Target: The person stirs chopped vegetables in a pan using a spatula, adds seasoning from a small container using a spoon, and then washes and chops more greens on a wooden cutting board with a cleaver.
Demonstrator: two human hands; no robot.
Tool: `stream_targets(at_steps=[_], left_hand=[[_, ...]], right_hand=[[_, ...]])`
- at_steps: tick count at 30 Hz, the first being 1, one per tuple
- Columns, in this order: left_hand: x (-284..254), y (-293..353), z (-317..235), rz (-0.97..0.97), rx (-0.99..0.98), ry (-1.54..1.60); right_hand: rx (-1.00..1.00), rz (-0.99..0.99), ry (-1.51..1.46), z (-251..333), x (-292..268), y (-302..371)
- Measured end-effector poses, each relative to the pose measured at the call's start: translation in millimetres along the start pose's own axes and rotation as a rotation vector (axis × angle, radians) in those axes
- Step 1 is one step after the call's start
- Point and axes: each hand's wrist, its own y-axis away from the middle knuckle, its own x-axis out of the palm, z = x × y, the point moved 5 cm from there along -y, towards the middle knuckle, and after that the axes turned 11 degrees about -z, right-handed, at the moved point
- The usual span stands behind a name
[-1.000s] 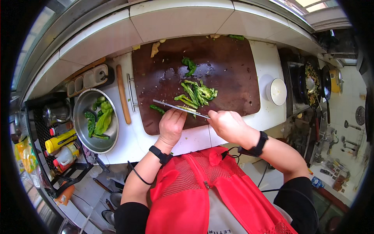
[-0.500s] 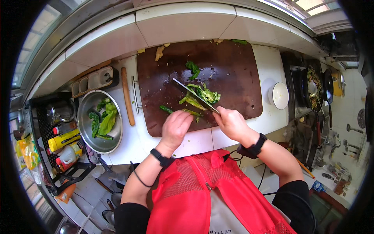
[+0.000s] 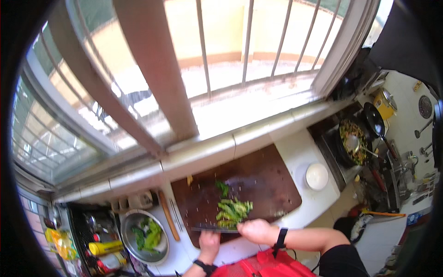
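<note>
My right hand grips the handle of a kitchen knife, whose blade points left across the near part of a dark brown cutting board. Sliced green peppers lie in a heap just beyond the blade. Farther back sits a separate darker green piece. At the blade's left part is my left hand, its fingers bunched together. The blade partly hides the fingertips, and I cannot make out anything in them.
Left of the board lie a wooden rolling pin and a metal bowl of green peppers. On the right, a white bowl stands near a wok of chopped food. Behind the counter is a barred window.
My view has tipped up toward the window. The knife has swung from slanting across the peppers to lying nearly level on their near side. My left hand is now at the blade.
</note>
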Motion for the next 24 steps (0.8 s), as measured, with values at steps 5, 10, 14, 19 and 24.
stream_targets(at_steps=[5, 10, 14, 19, 24], left_hand=[[-11, -5, -10, -0.097, 0.013, -0.001], [6, -4, -13, -0.038, 0.002, -0.002], [18, -7, -12, 0.005, 0.003, -0.033], [19, 1, -7, -0.002, -0.014, -0.046], [24, -10, -2, 0.185, -0.113, 0.004]], right_hand=[[0.102, -0.111, -0.165, -16, 4, 1], [0.185, -0.122, -0.292, -14, -18, 4], [0.464, -0.057, -0.532, -22, -28, 13], [0.305, 0.042, -0.426, -8, -42, 2], [0.073, -0.058, -0.206, -13, -15, -15]])
